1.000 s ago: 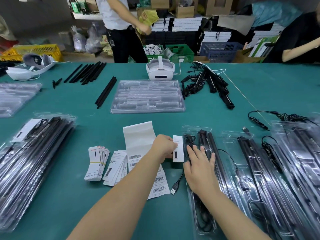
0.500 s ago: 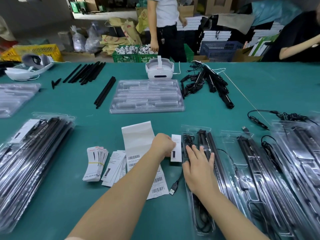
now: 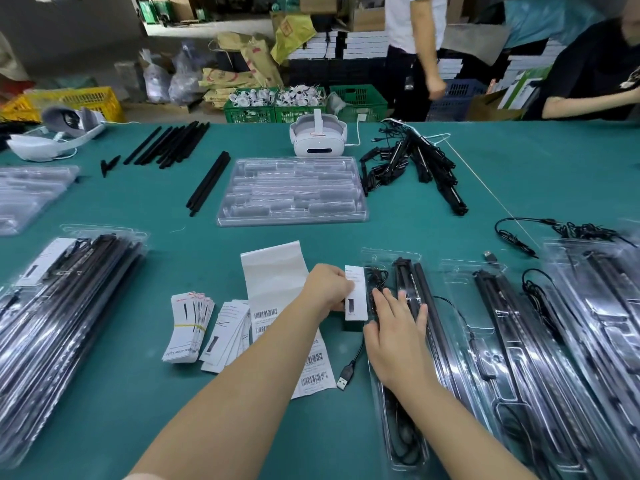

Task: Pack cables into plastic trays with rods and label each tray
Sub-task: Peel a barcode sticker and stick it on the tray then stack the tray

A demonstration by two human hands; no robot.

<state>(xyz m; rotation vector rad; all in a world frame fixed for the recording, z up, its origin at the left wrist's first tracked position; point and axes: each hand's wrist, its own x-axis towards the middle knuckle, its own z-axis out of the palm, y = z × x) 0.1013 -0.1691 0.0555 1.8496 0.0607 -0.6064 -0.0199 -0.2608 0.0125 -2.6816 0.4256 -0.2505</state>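
a white label card [image 3: 356,292] is pinched in the left hand [image 3: 327,287] beside a packed tray [image 3: 398,341] near the tabletop's front edge, evidently for tagging, while the tray is steadied by the flat, open-fingered right hand [image 3: 394,336].

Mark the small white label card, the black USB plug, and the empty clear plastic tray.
small white label card [image 3: 356,292], head view, card's middle.
black USB plug [image 3: 345,378], head view, plug body.
empty clear plastic tray [image 3: 292,218], head view, near rim.
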